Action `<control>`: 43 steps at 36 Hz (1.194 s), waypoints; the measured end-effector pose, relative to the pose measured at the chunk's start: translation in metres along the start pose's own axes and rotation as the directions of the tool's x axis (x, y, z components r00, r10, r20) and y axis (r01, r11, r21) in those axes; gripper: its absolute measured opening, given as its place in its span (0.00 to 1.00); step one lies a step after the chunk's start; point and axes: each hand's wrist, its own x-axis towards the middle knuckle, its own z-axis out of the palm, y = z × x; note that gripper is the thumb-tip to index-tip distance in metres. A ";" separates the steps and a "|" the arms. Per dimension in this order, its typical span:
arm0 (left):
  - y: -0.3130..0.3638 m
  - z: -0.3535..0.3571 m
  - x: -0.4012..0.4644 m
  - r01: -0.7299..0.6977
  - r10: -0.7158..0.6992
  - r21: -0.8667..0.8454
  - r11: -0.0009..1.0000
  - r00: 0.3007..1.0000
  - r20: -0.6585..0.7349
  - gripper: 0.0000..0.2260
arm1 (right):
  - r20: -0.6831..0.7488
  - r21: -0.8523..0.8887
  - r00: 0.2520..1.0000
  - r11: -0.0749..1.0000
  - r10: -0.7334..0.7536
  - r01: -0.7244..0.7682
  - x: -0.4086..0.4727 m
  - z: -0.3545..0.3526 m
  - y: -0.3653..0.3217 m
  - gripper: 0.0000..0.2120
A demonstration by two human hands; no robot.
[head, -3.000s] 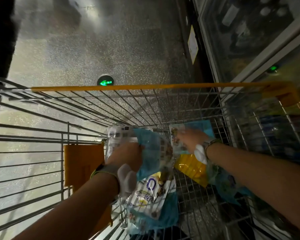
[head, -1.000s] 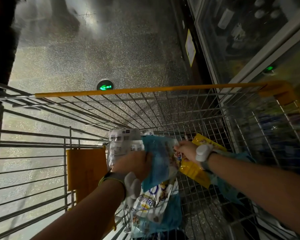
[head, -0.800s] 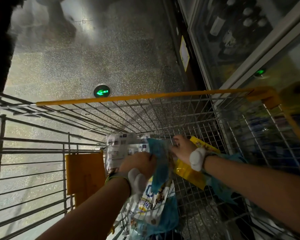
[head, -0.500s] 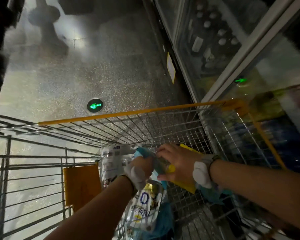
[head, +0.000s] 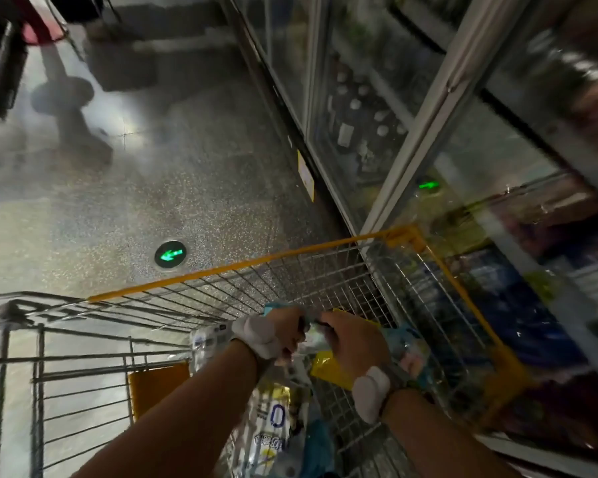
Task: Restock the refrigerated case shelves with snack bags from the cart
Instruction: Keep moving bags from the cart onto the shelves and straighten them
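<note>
Both my hands meet over the wire cart (head: 325,277) with its yellow rim. My left hand (head: 285,331) grips a bunch of blue and white snack bags (head: 277,422) that hang down from it into the cart. My right hand (head: 354,339) grips the top of the same bunch from the right. A yellow bag (head: 328,369) lies under my right hand, and a light blue bag (head: 411,353) sits beside my right wrist. The refrigerated case (head: 428,108) with glass doors runs along the right, close to the cart.
An orange flap (head: 156,388) hangs on the cart's left inner wall. A green arrow light (head: 170,254) glows in the speckled floor ahead. A dark stand base (head: 63,94) and dark shapes are far left. A yellow label (head: 305,174) is on the case's base.
My right hand moved left from the loose bags to join my left hand on the bunch. Both hands rose a little, and my view swung up and right toward the case.
</note>
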 end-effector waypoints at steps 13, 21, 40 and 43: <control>0.000 -0.052 -0.072 -0.529 0.749 0.546 0.649 0.570 -0.339 0.20 | -0.036 0.108 0.999 0.994 0.022 -0.018 -0.011 -0.063 -0.029 0.10; 0.029 -0.068 -0.120 -0.520 0.822 0.745 0.418 0.566 -0.066 0.08 | -0.060 0.086 0.991 0.988 -0.120 0.125 -0.021 -0.119 -0.052 0.11; 0.078 -0.033 -0.178 -0.736 0.852 0.492 0.465 0.522 -0.025 0.08 | -0.375 0.498 0.924 0.857 0.076 0.131 -0.086 -0.192 -0.046 0.03; 0.085 -0.021 -0.195 -0.833 0.875 0.298 0.466 0.485 -0.015 0.09 | -0.456 0.581 0.873 0.801 0.173 0.144 -0.104 -0.196 -0.042 0.04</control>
